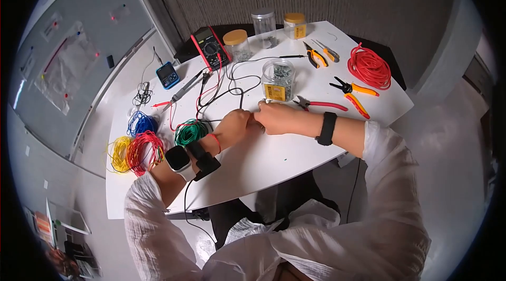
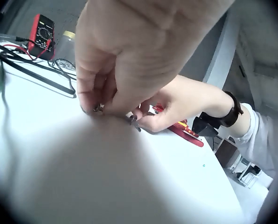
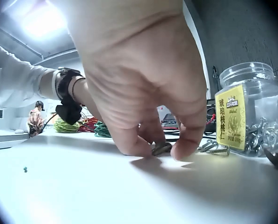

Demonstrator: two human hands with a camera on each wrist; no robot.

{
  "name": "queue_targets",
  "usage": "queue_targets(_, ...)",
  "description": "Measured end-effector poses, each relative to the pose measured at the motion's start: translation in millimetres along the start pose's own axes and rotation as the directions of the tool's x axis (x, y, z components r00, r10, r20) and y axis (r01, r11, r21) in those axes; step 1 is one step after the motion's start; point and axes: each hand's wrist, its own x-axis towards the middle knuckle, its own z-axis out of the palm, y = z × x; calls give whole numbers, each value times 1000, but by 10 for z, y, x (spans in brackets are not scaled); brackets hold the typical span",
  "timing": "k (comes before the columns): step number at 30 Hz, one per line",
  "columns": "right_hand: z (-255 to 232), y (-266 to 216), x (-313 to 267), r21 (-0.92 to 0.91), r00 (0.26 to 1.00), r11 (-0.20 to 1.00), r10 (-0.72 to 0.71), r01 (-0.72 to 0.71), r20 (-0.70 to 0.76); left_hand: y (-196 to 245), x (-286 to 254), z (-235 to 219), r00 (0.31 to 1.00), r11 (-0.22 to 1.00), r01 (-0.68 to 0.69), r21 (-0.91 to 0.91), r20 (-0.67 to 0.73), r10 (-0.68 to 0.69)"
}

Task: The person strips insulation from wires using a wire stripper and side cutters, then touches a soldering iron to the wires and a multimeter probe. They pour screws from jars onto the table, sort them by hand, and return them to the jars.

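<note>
In the head view, my left hand (image 1: 234, 127) and right hand (image 1: 282, 118) meet low over the white table (image 1: 247, 160). My right thumb and finger pinch a small ring-shaped metal fitting (image 3: 161, 149) just at the tabletop, seen in the right wrist view. The left fingertips pinch a shiny small metal piece (image 2: 98, 108), mostly hidden between them. A threaded screw eye (image 3: 216, 148) lies beside the right fingers. Behind it stands a clear jar (image 3: 251, 102) with a yellow label, holding several metal fittings.
Red-handled cutters (image 1: 327, 105) lie right of the hands, with wire strippers (image 1: 353, 94), pliers (image 1: 315, 57) and a red wire coil (image 1: 369, 67) beyond. A multimeter (image 1: 211, 49), more jars and black leads stand behind. Wire coils (image 1: 142, 149) lie left; a green coil (image 1: 191, 132) sits near the left wrist.
</note>
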Motion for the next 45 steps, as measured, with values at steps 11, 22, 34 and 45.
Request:
queue_targets(11,132,140,158,58,998,997,-60,59,8,-33,-58,-98,996,994,-20,-110,-94,10)
queue_targets(22,72,156,-12,171,995,985,-3,20,-104,44,-108,168,978,990,-33,138,-199,61)
queue_targets(34,22,238,-28,130,1000,991,4,-7,22,55,-196,235,941,958,-265,112,-186,282)
queue_targets(45,-7,237,-79,182,997,982,-45,55,-55,74,-81,147,982,990,-116,-82,-162,102)
